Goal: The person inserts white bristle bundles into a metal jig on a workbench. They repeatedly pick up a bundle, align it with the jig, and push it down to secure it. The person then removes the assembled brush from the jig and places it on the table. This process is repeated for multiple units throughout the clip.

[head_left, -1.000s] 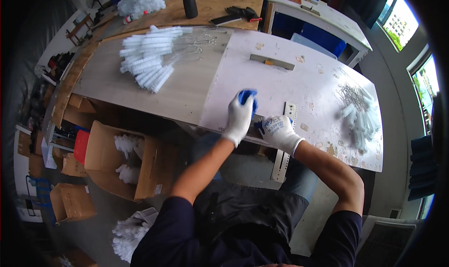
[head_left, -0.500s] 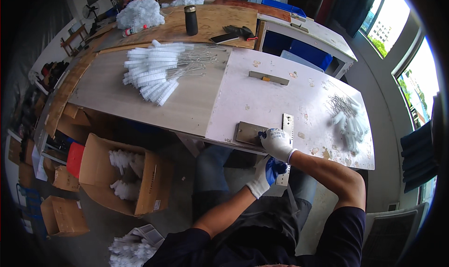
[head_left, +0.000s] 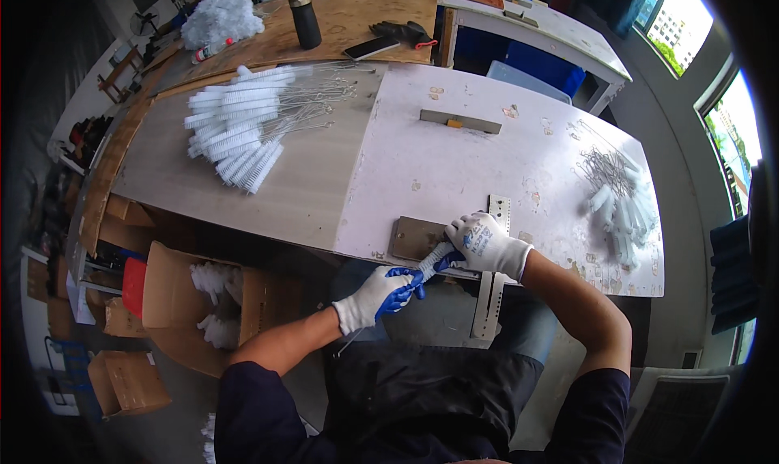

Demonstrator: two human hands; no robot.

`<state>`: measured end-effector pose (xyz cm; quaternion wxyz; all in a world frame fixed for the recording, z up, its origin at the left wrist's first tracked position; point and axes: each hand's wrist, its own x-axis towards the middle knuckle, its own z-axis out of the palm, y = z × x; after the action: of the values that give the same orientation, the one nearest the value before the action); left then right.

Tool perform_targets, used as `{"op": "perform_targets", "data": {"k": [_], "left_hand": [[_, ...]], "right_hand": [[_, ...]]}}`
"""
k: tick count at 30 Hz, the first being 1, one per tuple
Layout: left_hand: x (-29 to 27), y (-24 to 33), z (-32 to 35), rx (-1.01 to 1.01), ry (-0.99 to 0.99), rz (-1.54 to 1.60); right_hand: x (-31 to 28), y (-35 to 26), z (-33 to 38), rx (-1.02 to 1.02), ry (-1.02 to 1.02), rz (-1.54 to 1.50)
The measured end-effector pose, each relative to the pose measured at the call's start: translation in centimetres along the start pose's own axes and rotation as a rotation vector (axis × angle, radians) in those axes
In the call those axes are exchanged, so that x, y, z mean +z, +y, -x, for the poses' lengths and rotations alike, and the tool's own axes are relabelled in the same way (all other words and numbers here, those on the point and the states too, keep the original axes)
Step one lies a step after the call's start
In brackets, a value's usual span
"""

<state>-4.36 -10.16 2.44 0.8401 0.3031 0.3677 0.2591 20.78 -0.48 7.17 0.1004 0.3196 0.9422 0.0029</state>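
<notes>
Head view of a workbench. The gloved left hand [head_left: 380, 292] and gloved right hand [head_left: 485, 243] are each closed on one end of a white bristle brush [head_left: 432, 260], held at the table's near edge just beside a flat metal plate [head_left: 412, 237]. A metal ruler [head_left: 489, 279] overhangs the white tabletop [head_left: 454, 164]. A pile of white brushes [head_left: 239, 131] lies far left, a smaller pile [head_left: 621, 208] right, and a cardboard box [head_left: 174, 302] sits below.

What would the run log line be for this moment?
left hand: holds white brush | right hand: pinches same brush | at table edge beside metal plate
</notes>
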Motion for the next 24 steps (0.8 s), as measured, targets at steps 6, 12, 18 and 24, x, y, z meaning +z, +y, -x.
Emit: {"op": "perform_targets", "data": {"k": [6,12,18,24], "left_hand": [[0.7,2.1,1.6,0.562,0.439,-1.035],[1.6,-1.4,6.3,0.986,0.854,-1.104],[3.0,-0.3,-2.7,0.623,0.802,0.263],[2.6,4.9,-7.7,0.732,0.692,0.647]], "right_hand": [[1.1,-2.1,0.4,0.177,0.012,-0.085],[1.7,-5.0,-0.4,0.383,0.200,-0.209],[2.3,-5.7,-0.1,0.557,0.208,-0.255],[1.9,-5.8,-0.8,0.560,0.221,-0.242]]}}
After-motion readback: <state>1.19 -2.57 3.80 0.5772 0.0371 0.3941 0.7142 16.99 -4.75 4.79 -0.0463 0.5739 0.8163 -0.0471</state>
